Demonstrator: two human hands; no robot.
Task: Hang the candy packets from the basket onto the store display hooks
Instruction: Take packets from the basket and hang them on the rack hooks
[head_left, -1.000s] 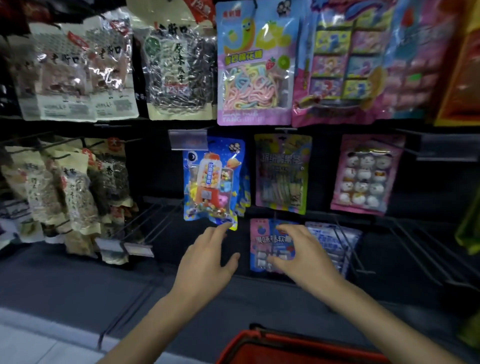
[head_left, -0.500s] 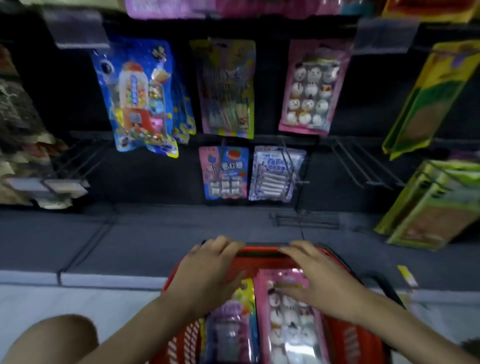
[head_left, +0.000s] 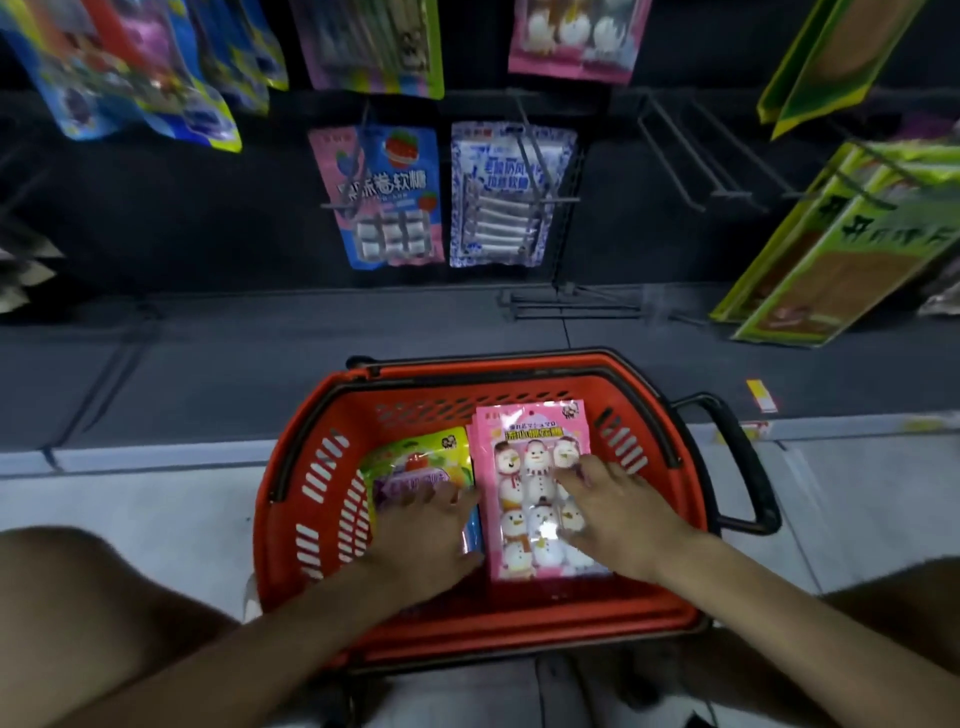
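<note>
Left hand (head_left: 431, 525) lies flat, fingers straight and spread, on the yellow packet (head_left: 415, 460), gripping nothing. Right hand (head_left: 618, 519) lies likewise flat, fingers splayed over the right half of the pink packet (head_left: 524, 467), with no visible grasp. Half a second earlier both hands were at the far rim of the basket (head_left: 311, 457); they now lie deeper inside, upon the packets, and the view has tipped downward, so the top edge cuts the upper display row. The basket holds two packets side by side, touching, with the blue edge (head_left: 471, 530) of a third between them; whether more lie beneath cannot be told. Its black handle (head_left: 748, 467) juts to the right. Beyond the basket, two packets hang on the lower row: one pink-and-blue (head_left: 384, 197), one blue-and-white (head_left: 511, 192), just beside each other. Bare hooks (head_left: 675, 156) stand to their right, then green packets (head_left: 831, 249), at least three.
</note>
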